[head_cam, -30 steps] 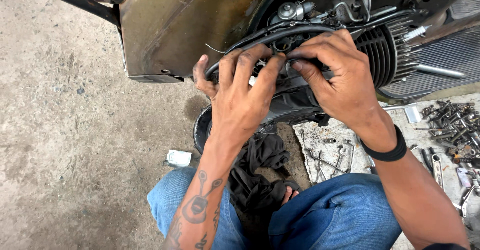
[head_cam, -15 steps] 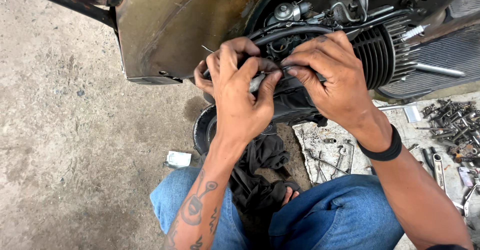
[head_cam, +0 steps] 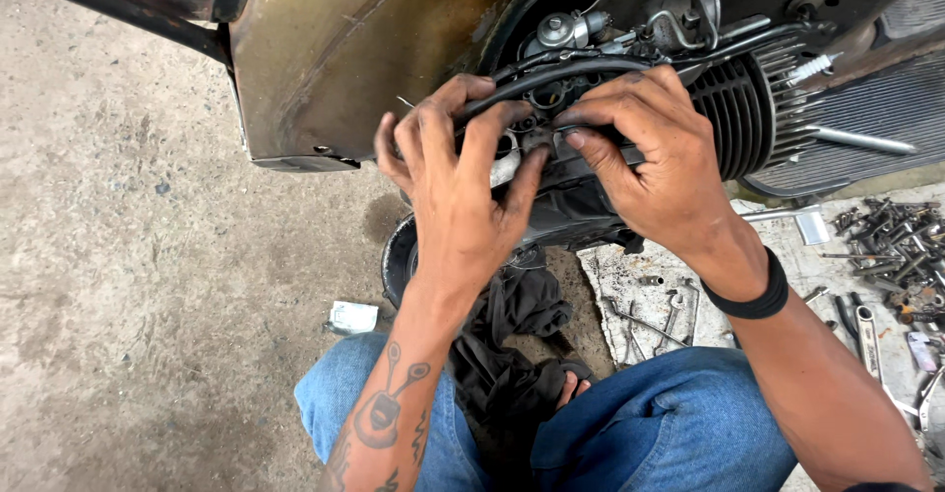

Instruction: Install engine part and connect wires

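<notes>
Both hands cover the middle of the engine (head_cam: pixel 728 108), so whatever the left hand (head_cam: pixel 463 192) and right hand (head_cam: pixel 645 162) press there stays hidden, and I can't tell whether either grips anything. Right of the engine, the pile of tools (head_cam: pixel 886 231) runs off the picture's edge, each piece too small to identify.

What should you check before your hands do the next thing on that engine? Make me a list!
1. Left hand touching the black hose: ok, fingers lie over it.
2. Right hand on the same spot: ok, its thumb presses beside the left fingers.
3. Small part between the fingertips seated: cannot tell, fingers hide it.
4. Tools close by: ok, a pile lies on the floor at the right.
5. Black rag out of the way: ok, it lies below, between the knees.
6. Clean grip: not ok, fingertips look greasy.
</notes>
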